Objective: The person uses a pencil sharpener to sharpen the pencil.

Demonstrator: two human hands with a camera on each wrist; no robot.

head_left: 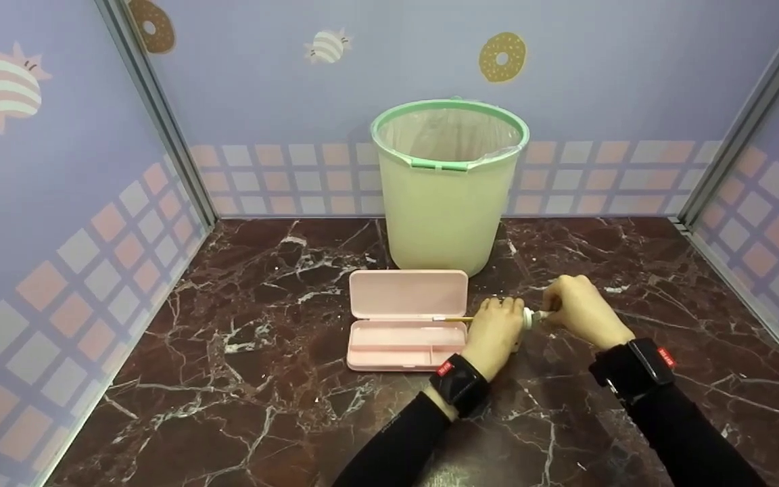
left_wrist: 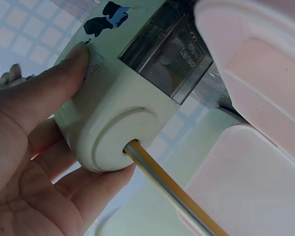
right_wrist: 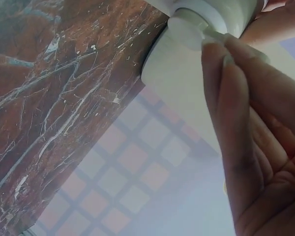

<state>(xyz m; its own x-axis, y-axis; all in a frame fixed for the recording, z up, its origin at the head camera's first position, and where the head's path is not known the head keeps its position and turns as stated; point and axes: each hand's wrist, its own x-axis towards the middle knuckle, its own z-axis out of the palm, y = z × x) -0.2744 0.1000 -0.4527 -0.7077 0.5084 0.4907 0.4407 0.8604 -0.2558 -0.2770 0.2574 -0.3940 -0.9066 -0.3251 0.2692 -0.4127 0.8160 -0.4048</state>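
My left hand (head_left: 496, 331) grips a pale pencil sharpener (left_wrist: 113, 88) by its body, with the thumb on one side and fingers on the other. The sharpener has a dark see-through shavings window (left_wrist: 167, 54) and a printed cartoon figure. A yellow striped pencil (left_wrist: 172, 184) is stuck in its round hole and points left over the pencil case in the head view. At the sharpener's other end, my right hand (head_left: 582, 308) pinches the crank handle (right_wrist: 187, 30) between thumb and fingertips. In the head view, the left hand hides most of the sharpener.
An open pink pencil case (head_left: 408, 294) lies just left of the left hand, its lid folded back. Behind it stands a pale green bin (head_left: 443, 210) lined with a clear bag. Patterned panels (head_left: 281, 101) enclose the dark marble-look tabletop (head_left: 227, 406) at the back and sides.
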